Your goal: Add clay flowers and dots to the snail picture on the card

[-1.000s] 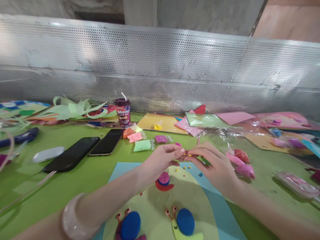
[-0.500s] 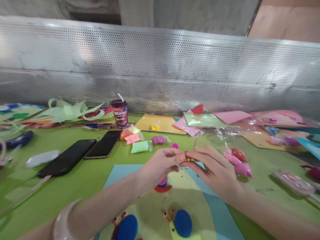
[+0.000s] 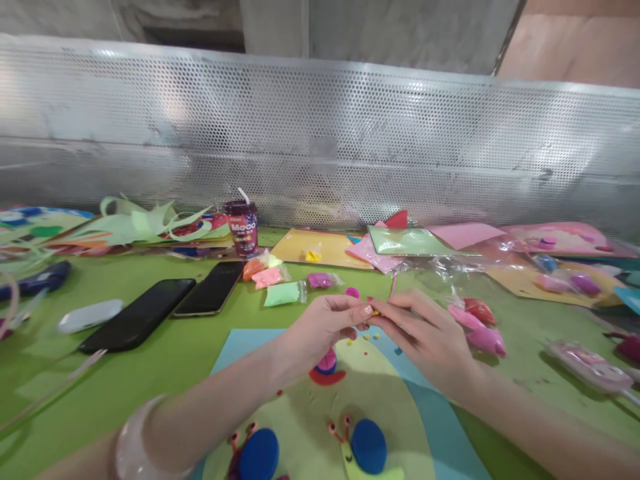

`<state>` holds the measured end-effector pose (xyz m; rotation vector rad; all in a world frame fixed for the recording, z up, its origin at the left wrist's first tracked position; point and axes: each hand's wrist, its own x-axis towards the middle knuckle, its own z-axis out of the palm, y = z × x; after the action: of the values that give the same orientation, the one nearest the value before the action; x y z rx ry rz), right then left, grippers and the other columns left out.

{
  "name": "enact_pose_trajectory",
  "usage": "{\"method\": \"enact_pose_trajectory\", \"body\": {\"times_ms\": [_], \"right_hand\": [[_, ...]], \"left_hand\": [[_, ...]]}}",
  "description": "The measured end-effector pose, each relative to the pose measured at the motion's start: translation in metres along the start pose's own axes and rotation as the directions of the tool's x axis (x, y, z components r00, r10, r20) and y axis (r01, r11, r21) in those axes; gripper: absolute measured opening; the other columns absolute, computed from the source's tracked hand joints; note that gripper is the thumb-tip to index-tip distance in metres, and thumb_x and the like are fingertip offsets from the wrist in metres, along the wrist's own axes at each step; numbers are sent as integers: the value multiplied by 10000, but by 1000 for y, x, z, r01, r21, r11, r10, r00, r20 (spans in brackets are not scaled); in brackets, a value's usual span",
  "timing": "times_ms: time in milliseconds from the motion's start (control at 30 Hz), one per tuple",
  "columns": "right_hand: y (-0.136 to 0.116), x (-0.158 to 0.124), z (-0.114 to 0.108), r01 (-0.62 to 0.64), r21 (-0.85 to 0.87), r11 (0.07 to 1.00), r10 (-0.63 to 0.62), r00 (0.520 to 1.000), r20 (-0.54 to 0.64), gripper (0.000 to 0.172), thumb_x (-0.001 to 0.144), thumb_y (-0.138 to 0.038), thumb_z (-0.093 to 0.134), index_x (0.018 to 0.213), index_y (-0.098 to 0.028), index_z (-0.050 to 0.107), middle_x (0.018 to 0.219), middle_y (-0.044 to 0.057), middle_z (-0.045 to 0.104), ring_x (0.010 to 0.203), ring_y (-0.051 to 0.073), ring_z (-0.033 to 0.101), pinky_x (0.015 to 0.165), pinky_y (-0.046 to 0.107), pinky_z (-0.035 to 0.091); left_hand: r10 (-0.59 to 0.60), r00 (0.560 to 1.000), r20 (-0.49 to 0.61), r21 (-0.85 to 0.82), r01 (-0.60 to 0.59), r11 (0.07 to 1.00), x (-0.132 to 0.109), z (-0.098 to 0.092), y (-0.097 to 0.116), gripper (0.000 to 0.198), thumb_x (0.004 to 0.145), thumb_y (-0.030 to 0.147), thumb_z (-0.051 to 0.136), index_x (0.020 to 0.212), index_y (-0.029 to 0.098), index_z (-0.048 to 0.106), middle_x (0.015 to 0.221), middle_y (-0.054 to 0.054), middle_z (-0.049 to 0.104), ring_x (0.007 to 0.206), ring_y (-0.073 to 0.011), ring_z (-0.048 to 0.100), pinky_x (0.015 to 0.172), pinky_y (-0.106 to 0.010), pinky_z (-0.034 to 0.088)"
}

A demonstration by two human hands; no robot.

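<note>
My left hand (image 3: 320, 340) and my right hand (image 3: 433, 337) meet fingertip to fingertip above the far edge of a clay picture. A tiny piece of yellow clay (image 3: 377, 313) shows where their pinched fingers come together; most of it is hidden. Below lies a blue sheet (image 3: 450, 437) bearing a pale yellow-green round (image 3: 305, 417). On it are two snail figures with blue shells (image 3: 369, 445) and eye stalks, and a pink-and-blue piece (image 3: 327, 361) over a red curved strip (image 3: 327, 377). Small yellow dots (image 3: 377, 336) and red dots lie near my fingers.
Bagged clay (image 3: 283, 293) lies beyond my left hand, pink clay packs (image 3: 485, 337) to the right. Two phones (image 3: 143, 313) and a white oval case (image 3: 90, 316) sit left. A drink cup (image 3: 243, 228) stands before the perforated metal panel (image 3: 320, 133), among coloured papers (image 3: 295, 247).
Both hands stay together, with only slight finger movement at the yellow clay. Less of the yellow shows now. The whole view has shifted slightly.
</note>
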<state>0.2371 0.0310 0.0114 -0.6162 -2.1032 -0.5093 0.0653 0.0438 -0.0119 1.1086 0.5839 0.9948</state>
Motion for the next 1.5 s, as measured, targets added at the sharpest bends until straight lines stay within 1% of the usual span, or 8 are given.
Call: {"method": "enact_pose_trajectory", "body": {"times_ms": [133,300,400,633,867,1067,1333,1500], "right_hand": [[0,-1,-1,7,1,1000,-7,1000,-6,145,878,-197,531,910,-138,659,735,40,602,640,125,550,578,253,484],[-2,2,-2,2,0,1000,-2,1000,-18,146,883,-200,522,862,-159,660,723,34,609,628,126,557,578,255,481],[-1,2,-1,8,-6,1000,-8,1000,-3,151,883,-195,519,872,-157,664,728,40,616,632,130,561,577,260,480],[1,0,0,20,-15,1000,-19,1000,14,149,879,-180,519,943,-143,648,747,47,623,651,135,570,582,269,495],[2,0,1,-17,28,999,18,1000,-15,85,855,-166,554,864,-170,638,755,38,629,656,135,589,599,272,510],[1,0,1,-72,61,996,72,997,-8,96,846,-169,559,887,-189,644,760,36,628,661,137,603,595,269,526],[2,-1,2,-21,21,1000,21,1000,-14,133,862,-172,543,945,-168,646,755,39,625,651,135,587,582,265,514],[1,-1,0,-44,33,998,44,999,3,119,863,-179,537,908,-190,646,757,34,631,652,136,591,587,272,515]], "left_hand": [[0,1000,-30,-3,0,1000,2,1,-1,213,642,371,754,691,172,697,645,-1,606,599,-94,467,589,-238,297],[13,999,-45,55,-11,998,2,1,0,234,639,399,745,684,174,698,646,-7,619,593,-102,450,599,-252,294],[15,998,-56,66,-11,998,3,0,0,239,639,403,743,678,172,693,638,-2,607,601,-104,450,606,-254,297],[6,998,-67,22,-5,1000,3,-2,0,232,626,371,763,697,162,691,630,5,577,616,-99,465,613,-251,311],[21,996,-88,16,-19,1000,5,-2,-1,220,620,364,768,678,166,693,647,5,590,617,-94,471,610,-248,305],[7,996,-94,6,-7,1000,5,-3,-1,245,602,368,777,678,155,684,636,1,581,604,-98,455,600,-246,296],[-7,996,-88,-4,6,1000,3,-1,-1,229,624,358,769,690,158,679,643,3,581,625,-100,472,619,-250,313],[-3,996,-92,12,4,1000,4,-1,-1,260,610,387,771,691,157,684,654,-9,595,619,-105,469,606,-247,307]]}}
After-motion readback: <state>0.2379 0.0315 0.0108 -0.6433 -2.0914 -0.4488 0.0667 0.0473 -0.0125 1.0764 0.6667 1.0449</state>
